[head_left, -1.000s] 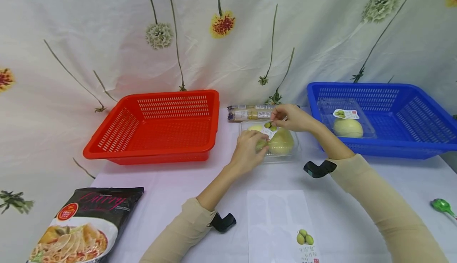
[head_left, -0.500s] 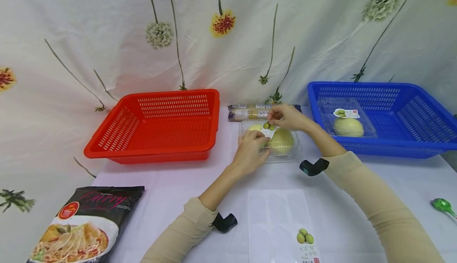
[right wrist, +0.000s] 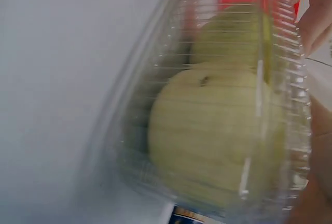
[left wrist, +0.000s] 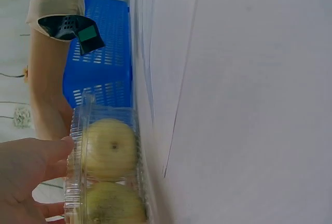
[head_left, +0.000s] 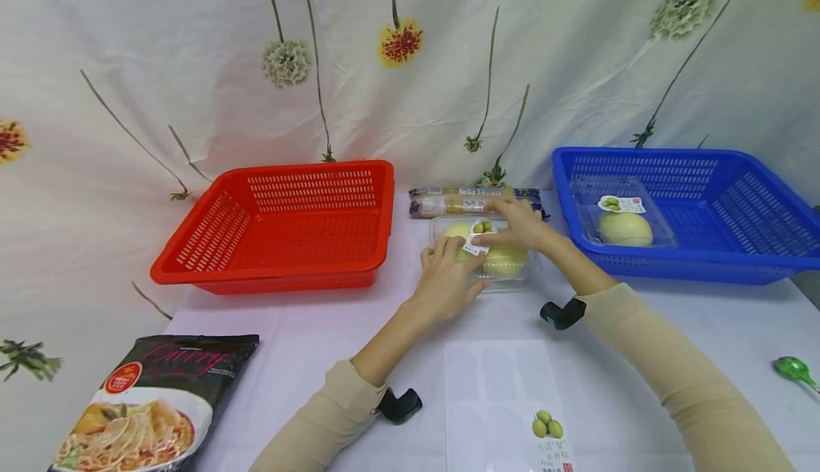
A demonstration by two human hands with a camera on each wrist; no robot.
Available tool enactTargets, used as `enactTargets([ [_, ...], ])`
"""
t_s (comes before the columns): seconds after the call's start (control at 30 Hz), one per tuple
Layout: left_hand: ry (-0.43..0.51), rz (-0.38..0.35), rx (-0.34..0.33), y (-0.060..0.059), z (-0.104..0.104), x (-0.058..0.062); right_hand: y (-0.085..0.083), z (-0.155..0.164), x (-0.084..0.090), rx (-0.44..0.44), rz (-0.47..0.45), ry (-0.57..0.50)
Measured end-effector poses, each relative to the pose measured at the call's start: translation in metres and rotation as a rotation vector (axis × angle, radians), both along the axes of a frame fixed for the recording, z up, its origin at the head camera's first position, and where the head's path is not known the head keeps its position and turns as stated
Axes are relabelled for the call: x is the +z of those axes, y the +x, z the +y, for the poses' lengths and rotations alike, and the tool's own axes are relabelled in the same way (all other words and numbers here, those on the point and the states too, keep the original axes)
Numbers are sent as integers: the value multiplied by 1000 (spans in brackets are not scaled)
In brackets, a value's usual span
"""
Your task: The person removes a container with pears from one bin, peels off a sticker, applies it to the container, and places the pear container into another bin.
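A clear plastic clamshell box (head_left: 506, 278) stands on the table with pale yellow-green round fruits (left wrist: 110, 149) inside; two show in the left wrist view. On its lid lies a white sticker (head_left: 477, 245) printed with green fruits. My left hand (head_left: 443, 278) rests its fingers on the lid's left part, at the sticker's lower end. From the right, my right hand (head_left: 520, 226) reaches over the lid with fingers spread, its thumb at the sticker's right side. In the right wrist view the box (right wrist: 218, 130) fills the middle, somewhat blurred.
Left stands a red basket (head_left: 269, 273); right, a blue basket (head_left: 705, 262) holding another labelled fruit box (head_left: 624, 230). Wrapped packs (head_left: 448, 206) lie behind. A sticker sheet (head_left: 493, 401) is in front, a noodle bag (head_left: 154, 401) front left, a green lollipop (head_left: 793, 369) far right.
The right hand has let go of the sticker's upper end, and its fingers have spread over the lid. The sticker now lies down on the lid. The left hand stays at the box.
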State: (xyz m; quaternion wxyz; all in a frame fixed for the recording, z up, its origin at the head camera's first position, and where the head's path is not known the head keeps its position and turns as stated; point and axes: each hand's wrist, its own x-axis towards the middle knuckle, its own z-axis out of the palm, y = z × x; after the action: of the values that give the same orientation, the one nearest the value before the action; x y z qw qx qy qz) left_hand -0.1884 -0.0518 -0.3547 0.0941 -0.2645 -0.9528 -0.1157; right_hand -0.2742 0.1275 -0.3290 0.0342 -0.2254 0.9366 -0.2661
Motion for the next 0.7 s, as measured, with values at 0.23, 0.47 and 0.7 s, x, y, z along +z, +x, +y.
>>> enactTargets([
  [0.23,15,-17,-2,0,-4,0,-7,-5,-8,-108,8,-31],
  [0.47,29,-34,-17,-1,-5,0,-6,4,-3,-99,-76,-172],
  [0.7,155,-78,-27,-5,-12,2,14,23,12,52,-158,-181],
])
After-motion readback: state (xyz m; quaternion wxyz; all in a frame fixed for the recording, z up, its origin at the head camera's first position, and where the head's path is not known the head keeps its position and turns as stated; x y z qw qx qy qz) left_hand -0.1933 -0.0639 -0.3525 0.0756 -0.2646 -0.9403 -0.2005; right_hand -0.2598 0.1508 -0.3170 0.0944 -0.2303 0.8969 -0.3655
